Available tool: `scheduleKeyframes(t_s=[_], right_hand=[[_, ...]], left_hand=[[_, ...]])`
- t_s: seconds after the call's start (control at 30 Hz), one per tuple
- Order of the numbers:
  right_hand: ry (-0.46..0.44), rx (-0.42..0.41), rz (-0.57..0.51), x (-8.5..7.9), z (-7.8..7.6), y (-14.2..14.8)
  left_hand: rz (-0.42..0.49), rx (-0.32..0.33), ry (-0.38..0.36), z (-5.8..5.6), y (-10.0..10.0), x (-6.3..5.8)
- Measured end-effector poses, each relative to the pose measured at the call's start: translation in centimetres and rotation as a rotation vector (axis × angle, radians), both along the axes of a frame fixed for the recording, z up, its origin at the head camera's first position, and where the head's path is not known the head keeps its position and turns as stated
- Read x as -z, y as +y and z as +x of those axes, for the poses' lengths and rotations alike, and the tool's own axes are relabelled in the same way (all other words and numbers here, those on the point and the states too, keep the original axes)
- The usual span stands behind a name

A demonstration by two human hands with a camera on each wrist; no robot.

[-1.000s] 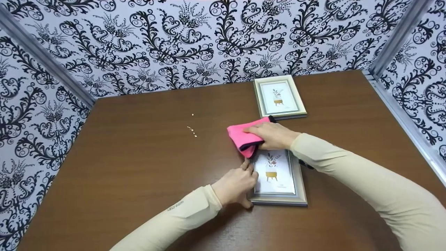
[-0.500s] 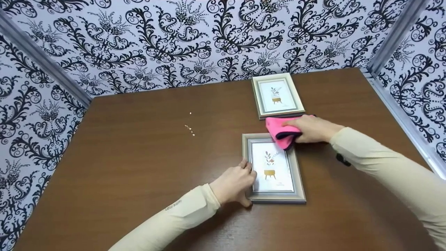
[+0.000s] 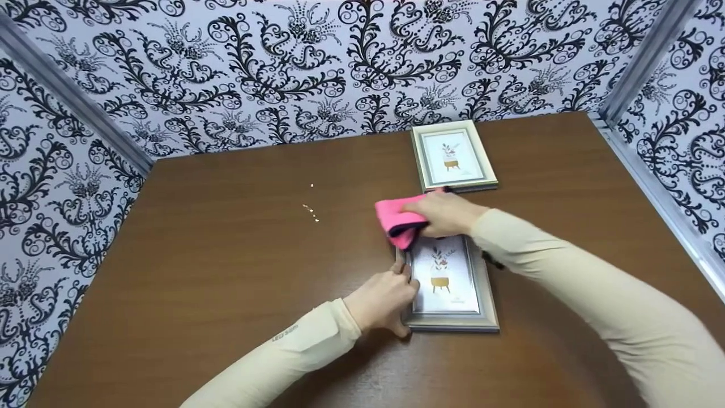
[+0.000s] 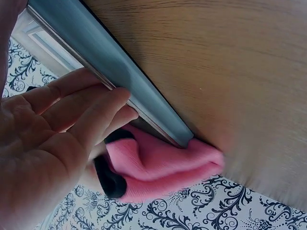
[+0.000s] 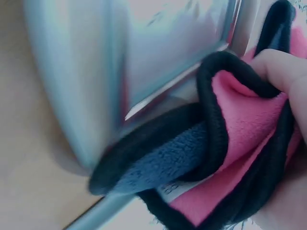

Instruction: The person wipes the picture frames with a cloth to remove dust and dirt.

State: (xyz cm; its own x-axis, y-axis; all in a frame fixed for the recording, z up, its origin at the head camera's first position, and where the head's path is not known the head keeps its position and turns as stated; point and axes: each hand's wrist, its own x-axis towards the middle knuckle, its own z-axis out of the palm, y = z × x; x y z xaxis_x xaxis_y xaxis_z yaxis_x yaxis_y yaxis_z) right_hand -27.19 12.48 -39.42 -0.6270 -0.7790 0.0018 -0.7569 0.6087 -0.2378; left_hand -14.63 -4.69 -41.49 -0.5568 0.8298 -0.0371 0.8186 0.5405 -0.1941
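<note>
A picture frame (image 3: 488, 294) with a plant-pot print lies flat on the brown table. My left hand (image 3: 382, 300) holds it by its left side, the thumb near the lower left corner; in the left wrist view the fingertips (image 4: 122, 96) rest on the frame's edge. A folded pink cloth (image 3: 396, 212) with black trim is gripped in my right hand (image 3: 447, 212) over the frame's far edge, covering its top left corner. In the right wrist view the cloth (image 5: 249, 115) shows a blue-grey fleecy underside bent against the frame, which is blurred there.
A second, similar picture frame (image 3: 484, 161) lies just beyond the cloth, near the back wall. Several small pale crumbs (image 3: 310, 211) lie on the table (image 3: 226, 255) to the left. Patterned walls (image 3: 294, 73) close off the back and both sides.
My right hand moved the cloth right along the frame's far edge to its right corner, then back left to the left corner. The left hand stayed on the frame's left side.
</note>
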Motion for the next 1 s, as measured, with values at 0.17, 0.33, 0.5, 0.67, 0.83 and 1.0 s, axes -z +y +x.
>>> scheduleKeyframes(t_s=[0.17,0.33,0.5,0.67,0.83,1.0], right_hand=[[0.020,-0.056,-0.041,0.6,0.1,-0.7],[0.077,-0.077,0.041,0.5,0.6,1.0],[0.175,-0.115,0.094,0.2,0.9,4.5],[0.226,-0.086,0.128,-0.1,1.1,8.6],[0.307,-0.084,0.181,-0.3,1.8,10.0],[0.330,-0.127,0.135,0.3,2.6,6.9]], left_hand=[[0.003,0.002,-0.030,-0.1,0.3,0.1],[0.019,-0.016,-0.056,0.0,0.3,0.2],[0.007,-0.017,-0.044,0.0,0.4,0.1],[0.003,-0.025,-0.048,0.0,0.3,-0.1],[0.005,-0.018,-0.055,0.0,0.1,-0.1],[-0.010,0.005,-0.042,-0.1,0.1,0.0]])
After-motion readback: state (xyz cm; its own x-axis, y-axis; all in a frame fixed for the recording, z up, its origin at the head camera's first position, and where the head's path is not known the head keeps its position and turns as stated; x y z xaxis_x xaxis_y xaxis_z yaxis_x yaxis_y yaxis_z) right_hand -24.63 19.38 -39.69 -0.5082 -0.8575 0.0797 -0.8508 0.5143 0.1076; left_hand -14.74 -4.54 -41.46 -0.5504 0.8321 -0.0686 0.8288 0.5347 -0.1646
